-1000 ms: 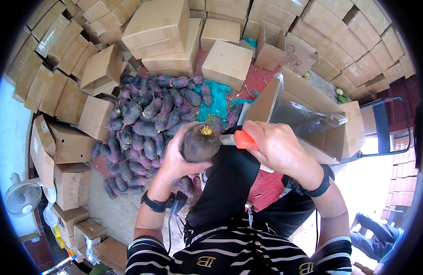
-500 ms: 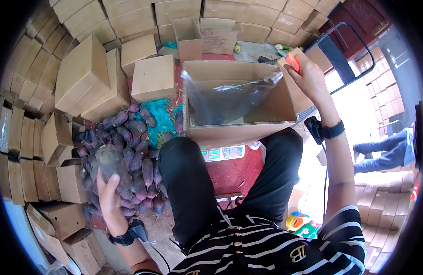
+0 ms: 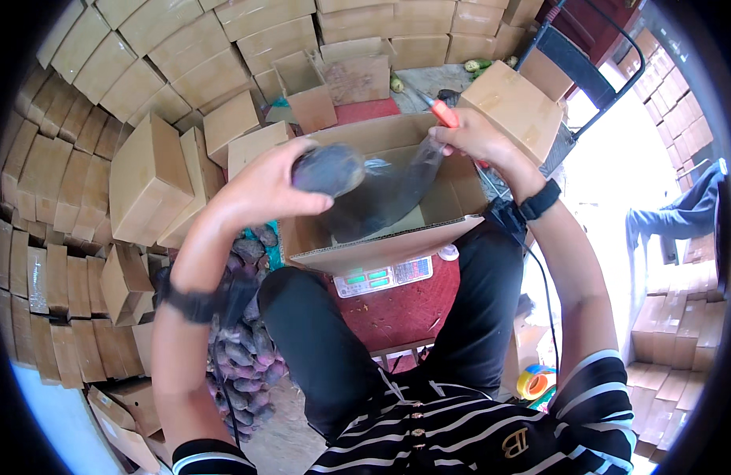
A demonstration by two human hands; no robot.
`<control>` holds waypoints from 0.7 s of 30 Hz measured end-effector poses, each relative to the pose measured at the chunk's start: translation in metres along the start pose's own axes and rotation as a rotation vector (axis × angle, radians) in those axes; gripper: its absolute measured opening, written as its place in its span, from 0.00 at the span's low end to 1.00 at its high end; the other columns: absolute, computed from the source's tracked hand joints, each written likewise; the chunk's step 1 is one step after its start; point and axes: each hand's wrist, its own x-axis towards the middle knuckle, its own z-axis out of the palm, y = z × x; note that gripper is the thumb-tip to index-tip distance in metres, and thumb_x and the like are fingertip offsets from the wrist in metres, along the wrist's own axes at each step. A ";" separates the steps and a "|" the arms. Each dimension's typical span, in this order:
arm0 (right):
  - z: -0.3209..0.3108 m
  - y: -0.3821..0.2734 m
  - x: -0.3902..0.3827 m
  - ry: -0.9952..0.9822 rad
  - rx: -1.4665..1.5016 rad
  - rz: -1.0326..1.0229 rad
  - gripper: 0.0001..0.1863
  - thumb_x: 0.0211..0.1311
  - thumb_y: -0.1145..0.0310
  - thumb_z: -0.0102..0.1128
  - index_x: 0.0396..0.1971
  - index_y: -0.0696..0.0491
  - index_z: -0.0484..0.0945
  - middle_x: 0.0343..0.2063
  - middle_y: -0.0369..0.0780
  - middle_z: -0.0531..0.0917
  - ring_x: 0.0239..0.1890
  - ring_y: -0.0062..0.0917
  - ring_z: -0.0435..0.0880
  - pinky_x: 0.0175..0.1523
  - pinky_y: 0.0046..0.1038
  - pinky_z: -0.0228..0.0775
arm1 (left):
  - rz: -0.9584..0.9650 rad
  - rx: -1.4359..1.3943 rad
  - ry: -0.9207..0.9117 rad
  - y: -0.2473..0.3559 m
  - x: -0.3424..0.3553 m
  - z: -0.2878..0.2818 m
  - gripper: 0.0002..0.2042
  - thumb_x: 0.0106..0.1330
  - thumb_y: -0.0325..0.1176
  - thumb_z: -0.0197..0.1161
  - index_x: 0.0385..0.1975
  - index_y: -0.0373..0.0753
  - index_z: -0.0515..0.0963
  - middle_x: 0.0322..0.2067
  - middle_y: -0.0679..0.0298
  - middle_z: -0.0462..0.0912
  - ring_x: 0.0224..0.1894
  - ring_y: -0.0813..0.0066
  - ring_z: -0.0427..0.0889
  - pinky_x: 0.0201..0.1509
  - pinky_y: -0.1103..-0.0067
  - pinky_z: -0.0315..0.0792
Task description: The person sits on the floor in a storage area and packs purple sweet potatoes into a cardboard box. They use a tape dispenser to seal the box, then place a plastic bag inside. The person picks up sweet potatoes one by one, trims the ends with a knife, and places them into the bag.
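Observation:
My left hand (image 3: 262, 184) grips a large dark purple sweet potato (image 3: 327, 169) above the left side of an open cardboard box (image 3: 389, 247). A clear plastic bag (image 3: 381, 202) lines the box. At the box's far right corner, my right hand (image 3: 483, 139) is closed around an orange-handled knife (image 3: 444, 113), its blade pointing up and left. The bag's raised edge meets the fingers of that hand. Under the box, a weighing scale (image 3: 389, 276) with lit green displays sits on a red surface between my knees.
A heap of purple sweet potatoes (image 3: 247, 356) lies on the floor to the left. Stacked cartons (image 3: 183, 47) line the back and left. One closed carton (image 3: 514, 107) and a hand truck (image 3: 573, 67) stand at the right. Tape rolls (image 3: 535, 383) lie by my right thigh.
My left hand has carried the sweet potato from the heap up to the box. My right hand has moved left and down to the bag's edge. The box tilts, showing more of the scale.

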 end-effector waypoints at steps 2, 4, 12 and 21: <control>-0.008 0.011 -0.009 -0.120 0.499 0.035 0.14 0.58 0.59 0.61 0.27 0.57 0.77 0.20 0.37 0.81 0.21 0.20 0.79 0.27 0.21 0.71 | -0.019 -0.036 -0.139 -0.016 0.039 0.009 0.31 0.44 0.39 0.70 0.49 0.31 0.71 0.42 0.56 0.79 0.44 0.70 0.76 0.50 0.77 0.70; -0.009 0.011 -0.018 -0.142 0.629 0.122 0.12 0.60 0.61 0.60 0.27 0.55 0.76 0.20 0.34 0.79 0.19 0.14 0.75 0.25 0.15 0.67 | -0.069 -0.008 -0.256 -0.024 0.068 0.017 0.30 0.44 0.39 0.71 0.48 0.31 0.73 0.41 0.58 0.80 0.43 0.71 0.77 0.48 0.78 0.70; -0.020 0.026 -0.043 -0.248 1.038 0.122 0.15 0.60 0.66 0.59 0.43 0.59 0.74 0.25 0.35 0.76 0.18 0.13 0.72 0.22 0.14 0.65 | -0.255 0.069 -0.633 -0.042 0.142 0.079 0.30 0.42 0.39 0.71 0.47 0.33 0.74 0.38 0.58 0.81 0.40 0.71 0.79 0.45 0.78 0.72; -0.022 0.031 -0.055 -0.319 1.075 0.119 0.16 0.59 0.63 0.60 0.41 0.60 0.75 0.25 0.33 0.74 0.21 0.12 0.72 0.25 0.14 0.64 | -0.343 0.106 -0.775 -0.060 0.156 0.087 0.27 0.47 0.41 0.69 0.46 0.33 0.74 0.37 0.61 0.80 0.39 0.73 0.78 0.44 0.78 0.72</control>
